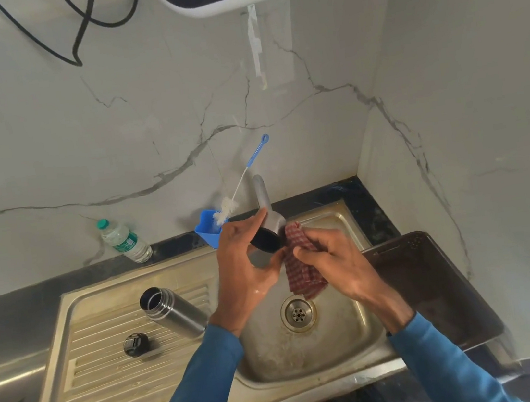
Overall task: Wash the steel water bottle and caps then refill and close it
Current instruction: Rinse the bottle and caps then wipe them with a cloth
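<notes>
Steel bottle (pixel 172 311) open on drainboard w/ black cap (pixel 136 344) nearby.

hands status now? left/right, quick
Left hand: grips the steel cap over the sink.
Right hand: grips the red checked cloth.

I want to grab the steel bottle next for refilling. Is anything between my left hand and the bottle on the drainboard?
Nothing visible blocks it. The steel bottle stands open on the drainboard just left of the left hand, but that hand holds a cap.
</notes>
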`<action>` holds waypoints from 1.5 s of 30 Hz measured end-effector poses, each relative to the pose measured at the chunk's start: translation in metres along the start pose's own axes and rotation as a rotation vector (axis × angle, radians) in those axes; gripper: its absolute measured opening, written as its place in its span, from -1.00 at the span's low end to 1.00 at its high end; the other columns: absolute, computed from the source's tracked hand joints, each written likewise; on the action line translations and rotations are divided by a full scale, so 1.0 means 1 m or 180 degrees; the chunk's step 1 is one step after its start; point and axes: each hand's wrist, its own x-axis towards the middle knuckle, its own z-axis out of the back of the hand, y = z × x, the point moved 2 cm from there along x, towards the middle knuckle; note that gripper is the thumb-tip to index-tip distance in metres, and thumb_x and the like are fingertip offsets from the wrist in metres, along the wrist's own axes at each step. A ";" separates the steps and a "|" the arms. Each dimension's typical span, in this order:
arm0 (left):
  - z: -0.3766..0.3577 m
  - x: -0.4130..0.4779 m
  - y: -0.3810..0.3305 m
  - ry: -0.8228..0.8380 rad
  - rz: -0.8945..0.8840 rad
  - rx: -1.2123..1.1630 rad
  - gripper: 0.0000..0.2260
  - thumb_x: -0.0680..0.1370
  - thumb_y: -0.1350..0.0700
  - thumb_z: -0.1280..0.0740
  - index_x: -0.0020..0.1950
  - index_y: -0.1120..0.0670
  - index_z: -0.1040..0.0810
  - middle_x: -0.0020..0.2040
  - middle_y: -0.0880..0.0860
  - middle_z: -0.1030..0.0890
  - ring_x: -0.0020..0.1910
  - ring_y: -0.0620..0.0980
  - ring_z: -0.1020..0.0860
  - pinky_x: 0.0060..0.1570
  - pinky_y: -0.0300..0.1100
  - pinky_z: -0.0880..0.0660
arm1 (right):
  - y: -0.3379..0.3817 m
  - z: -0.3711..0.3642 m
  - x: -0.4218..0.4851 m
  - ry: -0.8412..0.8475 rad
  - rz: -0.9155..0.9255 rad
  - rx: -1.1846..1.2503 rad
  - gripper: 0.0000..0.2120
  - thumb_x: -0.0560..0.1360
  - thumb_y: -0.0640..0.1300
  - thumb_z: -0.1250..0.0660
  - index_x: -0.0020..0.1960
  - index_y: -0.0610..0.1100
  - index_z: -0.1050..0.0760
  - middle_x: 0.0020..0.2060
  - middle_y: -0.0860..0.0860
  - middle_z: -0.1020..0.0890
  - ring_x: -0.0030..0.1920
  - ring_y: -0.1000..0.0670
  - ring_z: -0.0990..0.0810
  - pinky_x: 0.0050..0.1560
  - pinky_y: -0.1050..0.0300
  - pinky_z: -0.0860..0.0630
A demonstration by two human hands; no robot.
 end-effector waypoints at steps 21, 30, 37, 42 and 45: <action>0.000 0.003 -0.007 0.0218 0.0252 0.0699 -0.30 0.39 -0.13 -0.66 0.45 0.08 -0.58 0.10 -0.01 -0.60 0.09 -0.10 -0.52 0.18 -0.54 -0.30 | -0.001 -0.003 0.000 -0.0058 0.0225 -0.0629 -0.82 0.72 -0.14 -0.24 0.23 -0.06 -0.60 -0.09 0.02 -0.69 -0.13 0.11 -0.70 -0.10 0.23 -0.66; -0.006 0.008 -0.004 0.0480 0.0272 0.0941 -0.32 0.36 -0.17 -0.59 0.44 0.01 -0.59 0.14 0.01 -0.59 0.13 -0.03 -0.53 0.15 -0.22 -0.51 | 0.005 -0.004 -0.008 -0.0175 0.0460 -0.0876 -0.77 0.70 -0.24 -0.26 0.28 -0.06 -0.59 -0.23 0.04 -0.68 -0.26 0.07 -0.69 -0.26 0.30 -0.61; -0.010 0.010 -0.004 0.0628 0.0265 0.1149 -0.31 0.35 -0.08 -0.64 0.45 0.01 -0.58 0.21 0.01 -0.58 0.18 0.01 -0.49 0.18 -0.21 -0.42 | 0.006 -0.007 -0.013 -0.0145 0.0720 -0.1210 -0.78 0.72 -0.11 -0.24 0.31 0.00 -0.58 -0.30 0.22 -0.56 -0.33 0.20 -0.59 -0.21 0.08 -0.67; -0.009 0.007 -0.004 0.0892 0.0298 0.1004 -0.33 0.33 -0.05 -0.61 0.43 -0.07 -0.54 0.21 -0.07 -0.61 0.17 -0.01 -0.53 0.22 -0.14 -0.49 | -0.002 0.003 -0.005 -0.0284 0.0695 -0.1219 -0.73 0.69 -0.22 -0.26 0.32 -0.02 -0.59 -0.12 0.19 -0.69 -0.29 0.24 -0.63 -0.19 0.27 -0.59; -0.010 0.009 0.003 0.0905 0.0485 0.0742 -0.37 0.35 -0.10 -0.60 0.38 -0.06 -0.53 0.17 -0.09 -0.64 0.16 -0.03 -0.58 0.18 -0.02 -0.62 | -0.002 0.003 -0.006 -0.0225 0.0781 -0.1335 -0.71 0.69 -0.17 -0.30 0.39 0.01 -0.57 0.01 0.08 -0.74 -0.17 0.13 -0.69 -0.12 0.31 -0.58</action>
